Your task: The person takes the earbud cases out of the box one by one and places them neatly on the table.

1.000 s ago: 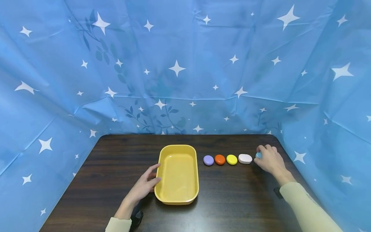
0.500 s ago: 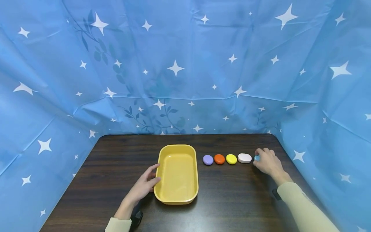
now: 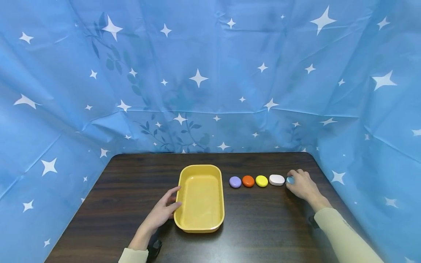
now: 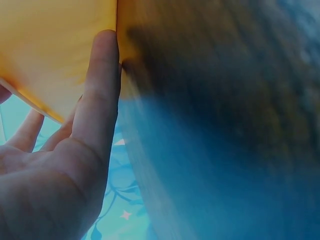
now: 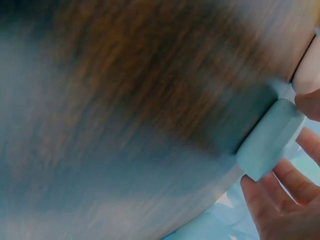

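Beside the yellow tray (image 3: 199, 231) my left hand (image 3: 158, 213) rests with thumb and fingers against its left wall. In the left wrist view, one straight finger (image 4: 97, 90) lies along the tray's yellow wall (image 4: 45, 35). My right hand (image 3: 303, 187) pinches a light blue soap bar (image 3: 289, 180) at the right end of a row, partly hidden by the fingers. Seen from the right wrist, the blue bar (image 5: 272, 140) sits on the table between thumb and fingertips. Just left of it lies a white oval soap bar (image 3: 276, 179).
Leftward from the white bar follow a yellow round bar (image 3: 261, 181), an orange one (image 3: 248, 181) and a purple one (image 3: 235, 182). All lie on the dark wooden table (image 3: 256, 226), right of the tray. A blue star-patterned curtain (image 3: 210, 91) encloses the back and sides.
My right hand has shifted slightly left with the blue soap bar, bringing it closer to the white one. The left hand and tray keep their places.
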Available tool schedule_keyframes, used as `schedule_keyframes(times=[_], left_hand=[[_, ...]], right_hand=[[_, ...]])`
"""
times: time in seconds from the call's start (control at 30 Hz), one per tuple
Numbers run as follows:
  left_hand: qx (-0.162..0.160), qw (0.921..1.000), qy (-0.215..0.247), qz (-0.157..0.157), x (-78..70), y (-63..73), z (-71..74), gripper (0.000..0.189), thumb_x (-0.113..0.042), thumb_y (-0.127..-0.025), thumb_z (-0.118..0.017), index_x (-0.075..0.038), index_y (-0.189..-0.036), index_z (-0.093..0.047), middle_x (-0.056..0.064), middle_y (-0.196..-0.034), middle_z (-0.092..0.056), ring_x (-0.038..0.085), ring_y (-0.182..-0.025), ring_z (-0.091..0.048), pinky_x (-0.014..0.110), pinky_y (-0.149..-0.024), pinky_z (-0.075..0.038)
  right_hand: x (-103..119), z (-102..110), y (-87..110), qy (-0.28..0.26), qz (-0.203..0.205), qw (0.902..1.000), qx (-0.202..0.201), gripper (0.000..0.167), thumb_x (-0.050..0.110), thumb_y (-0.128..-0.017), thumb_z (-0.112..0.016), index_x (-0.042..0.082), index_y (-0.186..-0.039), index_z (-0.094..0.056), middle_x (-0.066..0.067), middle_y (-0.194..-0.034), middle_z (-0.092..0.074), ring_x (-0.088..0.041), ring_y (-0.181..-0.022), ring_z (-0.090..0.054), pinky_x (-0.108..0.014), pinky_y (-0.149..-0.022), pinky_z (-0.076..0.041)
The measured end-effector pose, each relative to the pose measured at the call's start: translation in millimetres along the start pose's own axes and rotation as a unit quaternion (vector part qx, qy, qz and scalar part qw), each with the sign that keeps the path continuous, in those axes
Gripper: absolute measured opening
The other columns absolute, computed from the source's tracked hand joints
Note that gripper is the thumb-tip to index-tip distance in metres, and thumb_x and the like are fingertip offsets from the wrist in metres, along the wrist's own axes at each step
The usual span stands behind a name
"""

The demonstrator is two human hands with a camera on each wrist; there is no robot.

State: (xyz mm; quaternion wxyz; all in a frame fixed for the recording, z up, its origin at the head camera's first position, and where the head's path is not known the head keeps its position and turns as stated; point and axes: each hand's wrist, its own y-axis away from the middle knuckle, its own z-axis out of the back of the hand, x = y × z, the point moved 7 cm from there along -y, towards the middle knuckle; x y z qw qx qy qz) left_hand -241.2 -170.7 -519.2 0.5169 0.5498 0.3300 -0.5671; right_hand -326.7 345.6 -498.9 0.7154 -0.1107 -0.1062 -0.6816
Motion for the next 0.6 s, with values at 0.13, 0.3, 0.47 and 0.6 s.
schedule_keyframes(times=[0.13, 0.3, 0.47, 0.6], left_hand=[[0.002, 1.0000, 0.003, -0.005, -4.2, 2.1, 0.8, 0.060, -0.020, -0.106, -0.057, -0.017, -0.160, -0.030, 0.025, -0.142, -0.050, 0.034, -0.109, -0.066, 0.046, -0.084, -0.059], [0.006, 0.9999, -0.006, -0.013, -8.7, 4.5, -0.6, 0.060, -0.020, -0.106, -0.055, -0.014, -0.160, -0.028, 0.026, -0.139, -0.052, 0.034, -0.108, -0.067, 0.046, -0.082, -0.059], [-0.027, 0.9980, -0.048, -0.030, -10.5, 6.7, 0.7, 0.057, -0.020, -0.105, -0.059, -0.014, -0.156, -0.036, 0.022, -0.137, -0.055, 0.028, -0.107, -0.067, 0.042, -0.082, -0.058], [-0.057, 0.9933, -0.091, -0.044, -12.6, 8.9, 1.2, 0.054, -0.019, -0.103, -0.061, -0.015, -0.154, -0.042, 0.019, -0.137, -0.057, 0.027, -0.109, -0.067, 0.039, -0.081, -0.057]], right_hand=[[2.3, 2.7, 1.5, -0.005, 0.007, 0.9999, -0.007, 0.036, 0.019, -0.091, -0.067, -0.002, -0.120, -0.061, -0.036, -0.126, -0.049, -0.051, -0.111, -0.046, -0.066, -0.080, -0.048], [9.1, 8.8, 10.5, -0.016, 0.018, 0.9995, -0.020, 0.033, 0.018, -0.093, -0.067, -0.003, -0.118, -0.062, -0.035, -0.125, -0.051, -0.051, -0.110, -0.047, -0.066, -0.081, -0.047], [22.3, 14.5, 21.0, -0.024, 0.025, 0.9983, -0.047, 0.032, 0.015, -0.092, -0.066, -0.004, -0.117, -0.063, -0.034, -0.123, -0.053, -0.049, -0.109, -0.048, -0.065, -0.081, -0.048], [33.2, 16.5, 29.7, -0.032, 0.022, 0.9975, -0.059, 0.033, 0.015, -0.093, -0.065, -0.005, -0.119, -0.063, -0.033, -0.125, -0.052, -0.050, -0.111, -0.048, -0.066, -0.083, -0.047]])
